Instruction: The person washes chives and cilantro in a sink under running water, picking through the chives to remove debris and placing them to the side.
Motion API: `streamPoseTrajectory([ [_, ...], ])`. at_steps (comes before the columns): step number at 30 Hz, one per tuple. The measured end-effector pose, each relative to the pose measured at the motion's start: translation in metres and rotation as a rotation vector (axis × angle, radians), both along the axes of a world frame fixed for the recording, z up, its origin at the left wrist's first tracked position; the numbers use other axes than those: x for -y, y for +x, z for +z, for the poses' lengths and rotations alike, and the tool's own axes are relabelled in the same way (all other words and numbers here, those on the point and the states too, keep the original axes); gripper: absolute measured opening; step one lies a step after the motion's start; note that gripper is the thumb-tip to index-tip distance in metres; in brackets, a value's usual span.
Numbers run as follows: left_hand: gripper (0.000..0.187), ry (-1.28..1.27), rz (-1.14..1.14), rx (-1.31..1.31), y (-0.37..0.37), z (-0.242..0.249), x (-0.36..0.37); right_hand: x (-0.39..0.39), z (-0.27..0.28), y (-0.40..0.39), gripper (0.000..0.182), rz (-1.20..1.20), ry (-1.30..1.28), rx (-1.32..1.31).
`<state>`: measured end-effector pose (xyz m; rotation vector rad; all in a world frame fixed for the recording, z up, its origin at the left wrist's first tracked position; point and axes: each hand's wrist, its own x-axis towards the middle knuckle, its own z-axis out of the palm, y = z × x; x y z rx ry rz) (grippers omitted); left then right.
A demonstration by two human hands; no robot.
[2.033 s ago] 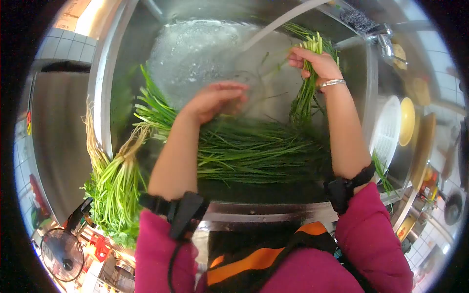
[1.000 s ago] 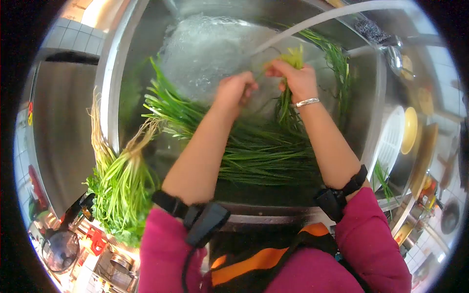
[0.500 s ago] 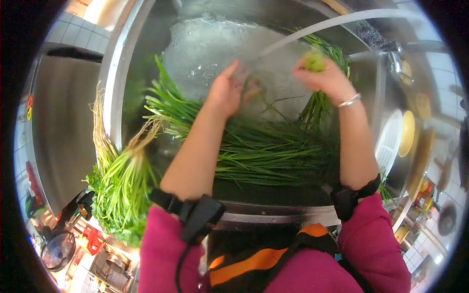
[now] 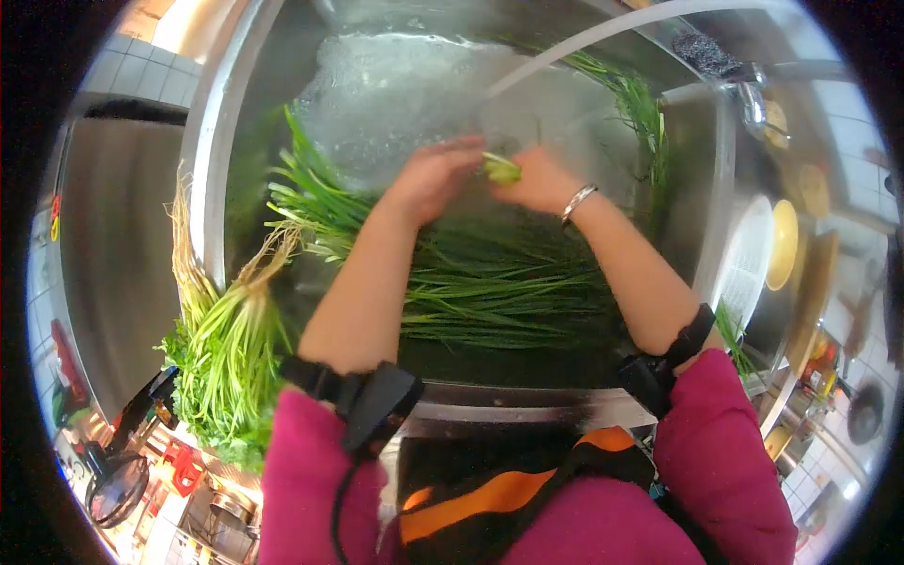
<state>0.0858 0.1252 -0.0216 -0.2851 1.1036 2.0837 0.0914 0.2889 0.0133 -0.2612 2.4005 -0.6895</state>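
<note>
My right hand (image 4: 541, 182) is closed round the pale green stalk ends (image 4: 501, 169) of a bunch over the sink. Just left of these ends, my left hand (image 4: 436, 177) has its fingers stretched out toward them; whether they touch is unclear. Below both hands, a pile of long green leaves (image 4: 499, 301) lies across the metal sink (image 4: 527, 370), its cut ends (image 4: 315, 212) pointing up and left. More thin green leaves (image 4: 643, 113) lie along the sink's right side. Foamy water (image 4: 377, 89) fills the back, and a pale hose (image 4: 603, 36) reaches over it.
Leafy greens with roots (image 4: 235, 348) hang over the sink's left front corner. At the right stand a white basket (image 4: 747, 268), a yellow bowl (image 4: 782, 245) and a faucet (image 4: 753, 105). A pan (image 4: 118, 490) is at the lower left.
My right hand has moved left and slightly down, carrying the stalk ends toward my left hand. The leaves that hung below it at the right have shifted.
</note>
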Motion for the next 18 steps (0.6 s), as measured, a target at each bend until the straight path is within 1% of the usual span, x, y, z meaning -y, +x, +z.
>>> streamPoseTrajectory([
  [1, 0.039, -0.002, 0.002, 0.000, 0.000, -0.004, 0.000, 0.000, -0.003, 0.002, 0.037, 0.002, -0.002, 0.000],
  [3, 0.037, -0.152, -0.131, -0.101, 0.001, -0.007, 0.003, 0.004, -0.007, 0.006, 0.026, -0.037, -0.113, 0.050],
  [4, 0.037, -0.156, -0.134, -0.097, 0.002, -0.007, 0.004, 0.004, -0.007, 0.008, 0.026, -0.039, -0.118, 0.053],
  [6, 0.034, -0.153, -0.134, -0.048, 0.005, -0.004, 0.001, 0.002, -0.006, 0.012, 0.035, -0.026, -0.203, 0.130],
  [10, 0.033, -0.138, -0.119, -0.042, 0.003, 0.002, 0.000, 0.005, -0.015, 0.016, 0.032, -0.055, -0.115, 0.094],
  [12, 0.033, -0.184, -0.067, -0.033, 0.003, -0.003, 0.002, -0.006, -0.013, 0.010, 0.031, -0.157, -0.027, 0.072],
  [13, 0.033, -0.185, -0.068, -0.033, 0.003, -0.002, 0.002, -0.017, -0.012, 0.003, 0.031, -0.242, -0.059, 0.153],
  [14, 0.032, -0.237, 0.000, 0.048, 0.003, -0.002, 0.003, -0.030, -0.009, -0.003, 0.030, -0.328, -0.089, 0.233],
  [15, 0.030, -0.288, 0.070, 0.129, 0.002, 0.000, 0.003, -0.046, -0.002, -0.006, 0.030, -0.479, -0.137, 0.182],
  [16, 0.030, -0.284, 0.072, 0.127, 0.002, -0.002, 0.003, -0.061, 0.009, -0.009, 0.029, -0.625, -0.185, 0.131],
  [18, 0.025, -0.217, 0.095, 0.113, 0.003, -0.008, 0.005, -0.087, 0.038, -0.013, 0.026, -0.829, -0.354, 0.026],
])
